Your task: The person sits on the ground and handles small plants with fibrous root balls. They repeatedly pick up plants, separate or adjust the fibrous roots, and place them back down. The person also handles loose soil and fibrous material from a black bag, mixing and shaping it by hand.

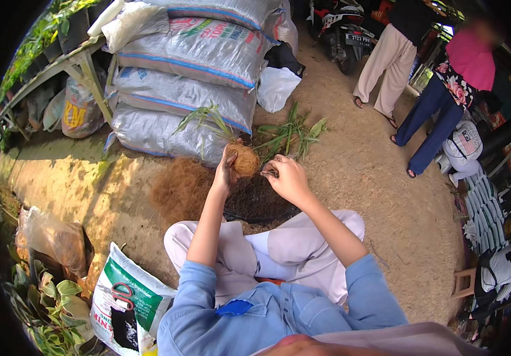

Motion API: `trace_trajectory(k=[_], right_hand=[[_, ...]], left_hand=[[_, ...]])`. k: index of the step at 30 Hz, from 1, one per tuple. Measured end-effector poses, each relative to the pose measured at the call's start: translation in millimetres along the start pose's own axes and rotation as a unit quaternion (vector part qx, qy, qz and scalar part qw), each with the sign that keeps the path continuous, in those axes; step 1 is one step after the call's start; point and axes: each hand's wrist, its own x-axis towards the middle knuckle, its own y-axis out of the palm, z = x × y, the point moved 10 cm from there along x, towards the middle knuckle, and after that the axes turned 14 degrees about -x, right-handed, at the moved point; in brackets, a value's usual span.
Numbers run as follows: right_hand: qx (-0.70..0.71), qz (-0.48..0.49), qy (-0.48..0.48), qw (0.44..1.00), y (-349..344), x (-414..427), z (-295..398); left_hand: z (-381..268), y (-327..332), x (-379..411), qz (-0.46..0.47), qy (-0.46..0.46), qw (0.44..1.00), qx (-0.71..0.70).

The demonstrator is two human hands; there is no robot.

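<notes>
My left hand (227,168) holds a round ball of brown coconut fibre (244,160), from which a green long-leaved plant (211,122) rises. Soil darkens the fingers of both hands. To the right of the ball is my right hand (284,174), fingertips pinched together; whether something thin is between them cannot be told. Dark soil (260,198) lies on black sheeting below the hands. A loose heap of coconut fibre (179,187) lies to the left of it. Beyond my right hand, more green plants (293,133) rest on the ground.
Stacked woven sacks (184,84) stand ahead. At lower left are a white and green bag (126,298) with red-handled scissors (121,296) on it, and a clear plastic bag (55,240). Two people (386,66) (442,98) stand at upper right near a parked motorcycle (342,35).
</notes>
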Motion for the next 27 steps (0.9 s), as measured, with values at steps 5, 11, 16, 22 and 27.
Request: trace_trajectory(k=[5, 11, 16, 22, 27], right_hand=[[-0.088, -0.02, -0.102, 0.991, -18.7, 17.6, 13.0], [-0.117, -0.033, -0.214, 0.969, -12.3, 27.2, 19.3], [-0.149, -0.074, -0.24, 0.957, -4.2, 44.7, 3.3], [-0.085, -0.034, -0.211, 0.973, 20.1, 60.3, -9.3], [-0.068, -0.033, -0.187, 0.98, 29.8, 67.4, -15.7]], left_hand=[[16.1, 17.0, -6.3, 0.053, -0.067, 0.996, 0.035], [34.3, -3.6, -1.3, 0.013, -0.135, 0.991, -0.003], [56.7, -13.2, 4.4, -0.008, -0.18, 0.983, 0.03], [69.2, -0.3, -2.0, 0.0, -0.19, 0.981, -0.034], [74.4, 27.7, -3.1, 0.095, -0.236, 0.962, -0.094]])
